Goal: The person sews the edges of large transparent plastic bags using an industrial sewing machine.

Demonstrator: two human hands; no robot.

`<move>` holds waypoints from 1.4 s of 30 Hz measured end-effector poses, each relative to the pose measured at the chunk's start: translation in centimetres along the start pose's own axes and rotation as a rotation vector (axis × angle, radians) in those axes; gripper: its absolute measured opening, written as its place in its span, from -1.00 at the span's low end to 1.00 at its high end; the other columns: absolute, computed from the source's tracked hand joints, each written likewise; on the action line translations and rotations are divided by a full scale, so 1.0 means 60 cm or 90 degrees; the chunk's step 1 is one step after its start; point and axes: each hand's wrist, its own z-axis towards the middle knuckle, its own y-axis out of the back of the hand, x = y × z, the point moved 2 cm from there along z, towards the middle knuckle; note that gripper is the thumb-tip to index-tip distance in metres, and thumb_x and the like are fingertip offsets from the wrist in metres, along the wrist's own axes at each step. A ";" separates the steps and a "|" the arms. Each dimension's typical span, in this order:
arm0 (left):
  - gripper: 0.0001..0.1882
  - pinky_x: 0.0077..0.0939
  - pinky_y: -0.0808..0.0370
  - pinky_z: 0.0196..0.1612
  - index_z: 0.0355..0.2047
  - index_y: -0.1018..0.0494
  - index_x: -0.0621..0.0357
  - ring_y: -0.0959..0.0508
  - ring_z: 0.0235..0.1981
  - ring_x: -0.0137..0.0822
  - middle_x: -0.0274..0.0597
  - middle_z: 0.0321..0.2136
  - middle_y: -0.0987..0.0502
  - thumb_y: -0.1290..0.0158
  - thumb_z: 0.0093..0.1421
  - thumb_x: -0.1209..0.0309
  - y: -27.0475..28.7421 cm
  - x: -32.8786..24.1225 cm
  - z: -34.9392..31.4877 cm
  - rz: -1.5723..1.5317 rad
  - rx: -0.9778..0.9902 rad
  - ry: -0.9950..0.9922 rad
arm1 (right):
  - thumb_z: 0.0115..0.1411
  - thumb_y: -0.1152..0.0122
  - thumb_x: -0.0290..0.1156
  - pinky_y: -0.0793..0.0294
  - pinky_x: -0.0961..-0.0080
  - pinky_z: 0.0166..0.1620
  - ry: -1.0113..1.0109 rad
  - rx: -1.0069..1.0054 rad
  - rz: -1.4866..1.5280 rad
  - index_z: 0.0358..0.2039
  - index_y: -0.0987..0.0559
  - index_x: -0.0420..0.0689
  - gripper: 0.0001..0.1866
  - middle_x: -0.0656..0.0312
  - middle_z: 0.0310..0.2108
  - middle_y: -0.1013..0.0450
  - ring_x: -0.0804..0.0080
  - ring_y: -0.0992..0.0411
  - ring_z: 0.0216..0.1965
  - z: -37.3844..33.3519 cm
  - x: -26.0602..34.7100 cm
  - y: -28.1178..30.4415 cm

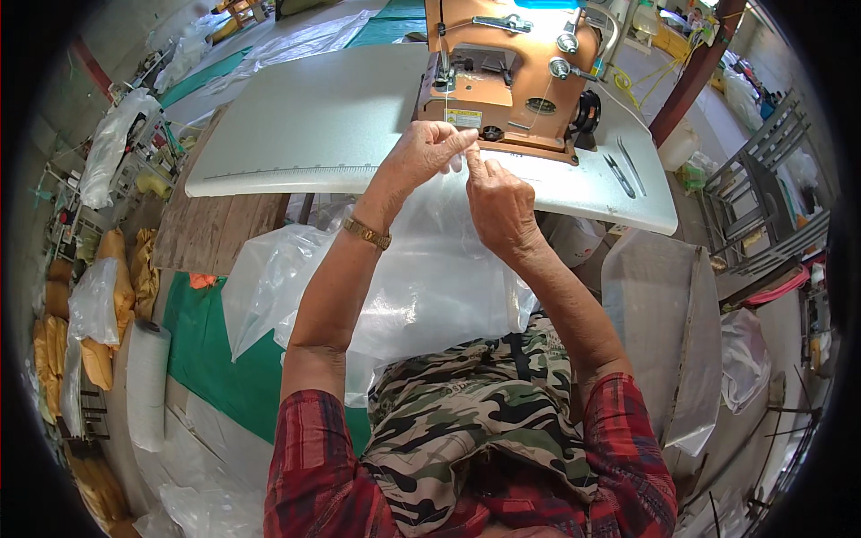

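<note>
An orange-brown sewing machine stands on the pale worktable, its lamp lit. A thin white thread runs down from the needle area to my hands at the table's front edge. My left hand is closed, with thumb and fingers pinched around the thread. Right beside it, my right hand is closed too, its index fingertip meeting the left fingertips. Whatever the right fingers pinch is too small to make out. Below the hands, a clear plastic sheet hangs from the table edge over my lap.
Thread snips and tweezers lie on the table's right side. A ruler scale runs along the front left edge. Wooden boards and green sheeting are at the left; a dark chair stands at the right.
</note>
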 end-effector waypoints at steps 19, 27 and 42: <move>-0.77 -0.59 -0.32 -0.44 -0.45 -0.44 0.30 -0.30 -0.52 -0.58 -0.40 -0.62 -0.36 -0.06 0.28 0.37 0.084 0.026 0.135 0.202 -0.119 -0.195 | 0.04 -0.18 -0.50 -0.35 0.13 0.13 0.299 -0.282 0.185 -0.03 -0.50 -0.16 -0.59 0.16 -0.17 -0.51 0.25 -0.48 -0.11 0.136 -0.134 -0.112; -0.80 -0.69 -0.35 -0.35 -0.46 -0.50 0.26 -0.37 -0.46 -0.62 -0.47 -0.54 -0.48 -0.09 0.26 0.40 0.078 0.066 0.149 0.111 -0.074 -0.113 | -0.03 -0.19 -0.42 -0.24 0.18 0.19 0.300 -0.340 0.160 -0.19 -0.58 -0.05 -0.68 0.31 -0.26 -0.45 0.44 -0.46 -0.18 0.150 -0.135 -0.154; -0.84 -0.65 -0.33 -0.52 -0.42 -0.39 0.22 -0.41 -0.61 -0.62 -0.38 -0.66 -0.48 -0.18 0.14 0.49 0.063 0.107 0.170 0.012 -0.303 -0.085 | -0.03 -0.23 -0.42 -0.06 -0.12 0.25 0.148 -0.357 0.014 -0.41 -0.55 -0.06 -0.88 0.36 -0.30 -0.51 0.50 -0.46 -0.09 0.162 -0.105 -0.165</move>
